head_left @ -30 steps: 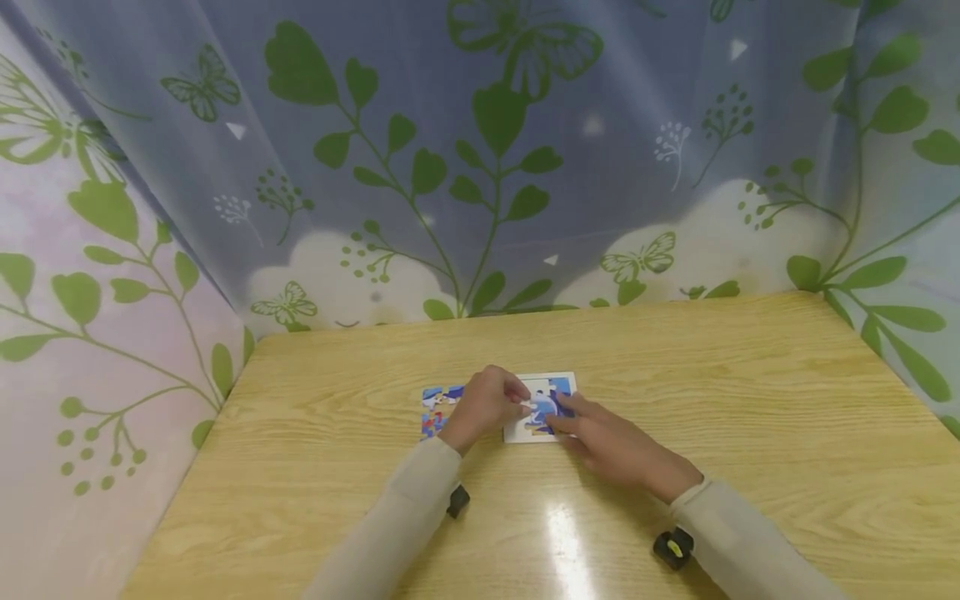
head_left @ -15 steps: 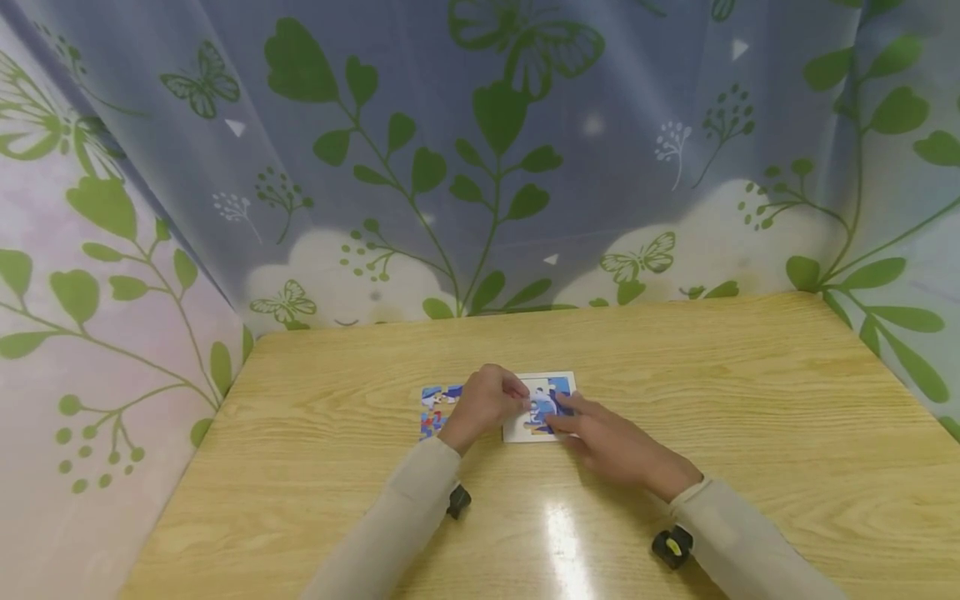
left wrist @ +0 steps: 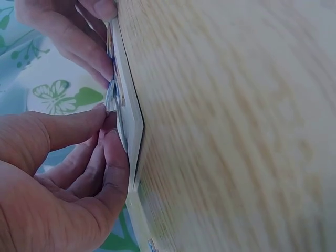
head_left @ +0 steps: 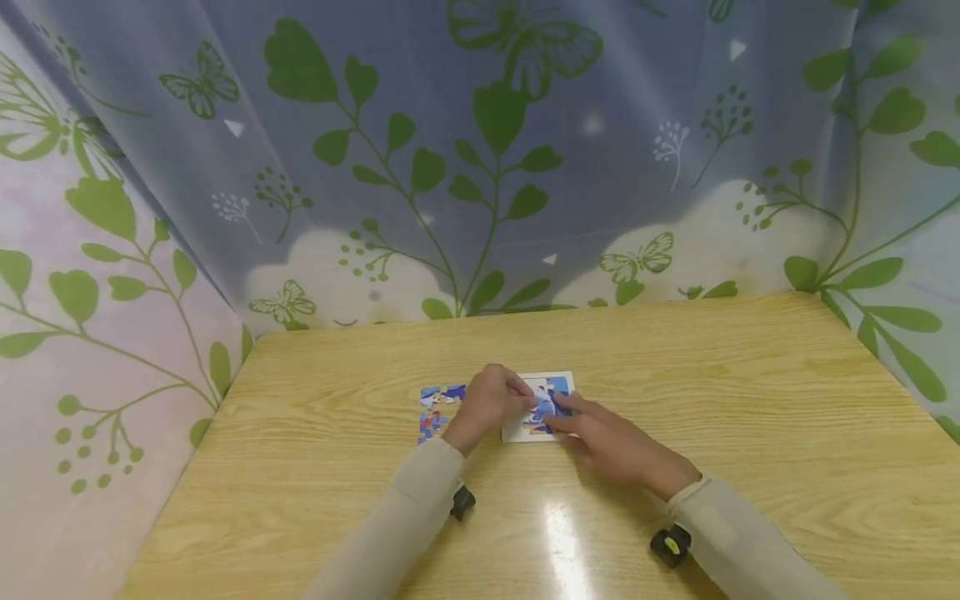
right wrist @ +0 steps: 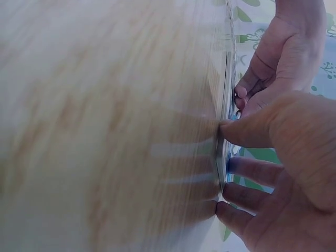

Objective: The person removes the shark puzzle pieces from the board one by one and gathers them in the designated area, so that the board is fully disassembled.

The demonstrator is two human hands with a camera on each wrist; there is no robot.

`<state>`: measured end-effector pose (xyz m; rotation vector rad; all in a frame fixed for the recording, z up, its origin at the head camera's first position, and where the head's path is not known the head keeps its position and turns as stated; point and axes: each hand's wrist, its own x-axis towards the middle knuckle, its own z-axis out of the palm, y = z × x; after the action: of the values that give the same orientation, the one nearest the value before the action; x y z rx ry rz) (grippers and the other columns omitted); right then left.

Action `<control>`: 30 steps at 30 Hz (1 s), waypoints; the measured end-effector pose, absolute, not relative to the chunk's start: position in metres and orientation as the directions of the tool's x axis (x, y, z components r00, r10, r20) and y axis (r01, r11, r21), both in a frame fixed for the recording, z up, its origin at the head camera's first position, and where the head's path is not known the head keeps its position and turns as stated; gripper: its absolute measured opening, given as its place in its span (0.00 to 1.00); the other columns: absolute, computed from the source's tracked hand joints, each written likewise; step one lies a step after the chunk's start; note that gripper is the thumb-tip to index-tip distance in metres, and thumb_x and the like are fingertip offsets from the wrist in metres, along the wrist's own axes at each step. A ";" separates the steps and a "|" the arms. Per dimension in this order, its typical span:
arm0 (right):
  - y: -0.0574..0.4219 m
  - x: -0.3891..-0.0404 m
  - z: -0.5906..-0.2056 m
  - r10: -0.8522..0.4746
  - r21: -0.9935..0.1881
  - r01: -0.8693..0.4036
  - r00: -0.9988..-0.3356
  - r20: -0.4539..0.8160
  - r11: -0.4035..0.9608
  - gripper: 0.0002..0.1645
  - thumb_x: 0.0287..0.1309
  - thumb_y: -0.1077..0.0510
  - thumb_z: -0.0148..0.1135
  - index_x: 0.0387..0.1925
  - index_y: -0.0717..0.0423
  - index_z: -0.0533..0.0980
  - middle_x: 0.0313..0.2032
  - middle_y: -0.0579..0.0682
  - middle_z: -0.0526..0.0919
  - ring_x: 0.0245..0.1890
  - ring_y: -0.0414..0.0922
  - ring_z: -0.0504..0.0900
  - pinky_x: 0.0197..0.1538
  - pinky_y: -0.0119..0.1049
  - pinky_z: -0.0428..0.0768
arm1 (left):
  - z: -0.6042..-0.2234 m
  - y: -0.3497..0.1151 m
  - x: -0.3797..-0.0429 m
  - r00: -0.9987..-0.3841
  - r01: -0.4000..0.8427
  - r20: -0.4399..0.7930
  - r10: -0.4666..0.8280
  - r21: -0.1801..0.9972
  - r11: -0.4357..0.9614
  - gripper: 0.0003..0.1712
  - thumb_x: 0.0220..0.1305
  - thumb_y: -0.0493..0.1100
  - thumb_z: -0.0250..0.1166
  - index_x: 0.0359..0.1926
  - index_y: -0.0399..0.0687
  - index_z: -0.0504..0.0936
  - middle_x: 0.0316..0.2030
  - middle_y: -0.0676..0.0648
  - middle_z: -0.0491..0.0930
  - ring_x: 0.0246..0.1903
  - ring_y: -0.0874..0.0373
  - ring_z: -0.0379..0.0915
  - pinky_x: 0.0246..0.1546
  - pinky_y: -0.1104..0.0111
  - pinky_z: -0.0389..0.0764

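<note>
A pale wood-grain table is marked by one bright streak of reflected light. Behind it, a blue-grey curtain is hung, printed with green leafy stems, butterflies and pale clouds. The table is flanked by leaf-patterned fabric, pinkish-white at left, pale blue at right.

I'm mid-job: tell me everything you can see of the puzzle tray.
The tray is a thin, white rectangle with a plain rim, perhaps card or board. Blue, white and tan pieces cover part of its right side; bare white shows at the left. It lies flat on the wood-grain table. The right hand touches its right side; the left hand, apparently pinching a piece, partly hides its left edge.
</note>
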<state>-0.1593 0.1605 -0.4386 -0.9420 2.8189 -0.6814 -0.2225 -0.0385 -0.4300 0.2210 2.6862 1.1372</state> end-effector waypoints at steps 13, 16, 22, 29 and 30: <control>0.161 -0.160 -0.440 -0.597 -0.432 -0.559 -0.800 0.056 0.708 0.21 0.70 0.67 0.59 0.62 0.64 0.77 0.69 0.72 0.65 0.68 0.71 0.64 0.65 0.62 0.68 | -0.429 -0.052 -0.217 -0.974 0.063 -0.082 0.209 0.794 0.604 0.02 0.59 0.37 0.73 0.32 0.43 0.90 0.28 0.52 0.85 0.30 0.59 0.79 0.33 0.67 0.81; 0.161 -0.159 -0.440 -0.590 -0.436 -0.550 -0.806 0.054 0.712 0.21 0.70 0.66 0.59 0.62 0.64 0.77 0.69 0.71 0.65 0.68 0.71 0.64 0.65 0.62 0.67 | -0.428 -0.060 -0.215 -0.977 0.072 -0.064 0.201 0.795 0.602 0.03 0.60 0.39 0.73 0.32 0.43 0.89 0.29 0.51 0.85 0.31 0.58 0.80 0.34 0.66 0.81; 0.161 -0.159 -0.440 -0.576 -0.443 -0.532 -0.816 0.041 0.722 0.21 0.71 0.65 0.58 0.63 0.63 0.76 0.70 0.70 0.64 0.69 0.70 0.62 0.66 0.62 0.66 | -0.428 -0.079 -0.210 -0.984 0.048 -0.066 0.167 0.800 0.598 0.04 0.61 0.39 0.73 0.32 0.43 0.88 0.31 0.50 0.85 0.32 0.57 0.80 0.34 0.66 0.81; 0.162 -0.158 -0.439 -0.577 -0.448 -0.530 -0.816 0.039 0.720 0.21 0.72 0.65 0.57 0.63 0.64 0.76 0.70 0.70 0.64 0.70 0.70 0.62 0.67 0.61 0.65 | -0.427 -0.099 -0.203 -0.992 0.050 -0.037 0.124 0.774 0.631 0.03 0.61 0.38 0.73 0.32 0.43 0.88 0.30 0.49 0.85 0.31 0.57 0.79 0.34 0.66 0.81; 0.162 -0.158 -0.439 -0.577 -0.448 -0.531 -0.816 0.040 0.719 0.21 0.72 0.65 0.57 0.63 0.64 0.76 0.70 0.70 0.64 0.70 0.70 0.62 0.67 0.61 0.65 | -0.427 -0.101 -0.202 -0.992 0.047 -0.036 0.118 0.771 0.635 0.03 0.61 0.38 0.73 0.32 0.43 0.88 0.31 0.49 0.85 0.32 0.57 0.79 0.34 0.65 0.81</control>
<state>-0.1579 0.1621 -0.4392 -0.9101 2.8171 -0.6868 -0.2016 -0.1014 -0.4272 0.1401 2.7651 1.2998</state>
